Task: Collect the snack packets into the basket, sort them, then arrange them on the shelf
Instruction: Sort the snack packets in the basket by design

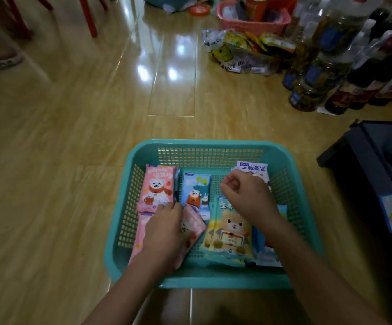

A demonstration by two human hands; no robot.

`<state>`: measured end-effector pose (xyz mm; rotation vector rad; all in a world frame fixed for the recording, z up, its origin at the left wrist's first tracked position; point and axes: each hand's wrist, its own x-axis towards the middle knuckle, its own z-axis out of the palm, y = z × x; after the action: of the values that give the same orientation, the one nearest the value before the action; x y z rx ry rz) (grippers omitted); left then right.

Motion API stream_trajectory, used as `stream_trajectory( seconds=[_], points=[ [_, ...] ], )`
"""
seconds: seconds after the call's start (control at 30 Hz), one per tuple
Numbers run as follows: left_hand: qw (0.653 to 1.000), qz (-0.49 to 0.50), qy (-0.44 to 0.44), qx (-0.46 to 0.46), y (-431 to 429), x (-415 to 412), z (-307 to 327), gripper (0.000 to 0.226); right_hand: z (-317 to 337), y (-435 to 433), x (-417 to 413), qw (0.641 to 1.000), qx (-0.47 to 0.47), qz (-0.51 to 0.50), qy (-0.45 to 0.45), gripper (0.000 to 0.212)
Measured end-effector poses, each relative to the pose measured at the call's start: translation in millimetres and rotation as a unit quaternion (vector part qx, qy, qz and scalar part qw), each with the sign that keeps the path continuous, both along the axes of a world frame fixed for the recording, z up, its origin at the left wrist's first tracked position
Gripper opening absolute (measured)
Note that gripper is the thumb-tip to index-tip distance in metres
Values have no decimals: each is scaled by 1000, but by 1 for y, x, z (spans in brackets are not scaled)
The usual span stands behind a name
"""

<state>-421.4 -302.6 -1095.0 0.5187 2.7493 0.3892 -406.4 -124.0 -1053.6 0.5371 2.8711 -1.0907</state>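
A teal plastic basket (213,146) sits on the wooden floor right in front of me, with several snack packets lying flat in it. A pink bear packet (156,186) lies at the back left, a blue packet (196,192) beside it, a yellow-green bear packet (231,231) in the middle and a white packet (252,166) at the back right. My left hand (165,231) grips a tilted pink packet (195,227) near the basket's front left. My right hand (246,195) hovers over the middle packets with its fingers curled and holds nothing I can see.
A heap of loose snack packets (246,50) lies on the floor at the back right, in front of a pink basket (251,22). Bottles and jars (331,66) stand along the right. A dark box (373,174) sits to the right of the teal basket. Red chair legs (87,15) stand at the back left.
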Motion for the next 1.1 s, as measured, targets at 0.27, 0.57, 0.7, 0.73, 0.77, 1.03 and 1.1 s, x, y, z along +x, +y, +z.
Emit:
stream_trajectory(
  seconds=[0.27, 0.57, 0.7, 0.73, 0.77, 1.03, 1.1],
  points=[
    [968, 92, -68, 224, -14, -2, 12, 28, -9, -24, -18, 999, -17, 9, -27, 11],
    [994, 43, -10, -97, -59, 10, 15, 25, -23, -56, -34, 996, -48, 29, -75, 14],
    [986, -22, 102, -132, -59, -1, 29, 30, -29, -73, -45, 990, 0, 74, -121, 31],
    [987, -5, 91, -134, -59, -7, 36, 31, -31, -79, -49, 987, 24, 83, -132, 36],
    [990, 14, 92, -109, -59, -13, 42, 25, -35, -86, -55, 986, 40, 82, -139, 40],
    [978, 117, 88, 146, -70, -55, 39, 12, -47, -122, -80, 980, 62, -8, -190, 78],
    [977, 120, 93, 152, -72, -58, 37, 11, -52, -121, -82, 976, 66, -4, -206, 70]
  ],
)
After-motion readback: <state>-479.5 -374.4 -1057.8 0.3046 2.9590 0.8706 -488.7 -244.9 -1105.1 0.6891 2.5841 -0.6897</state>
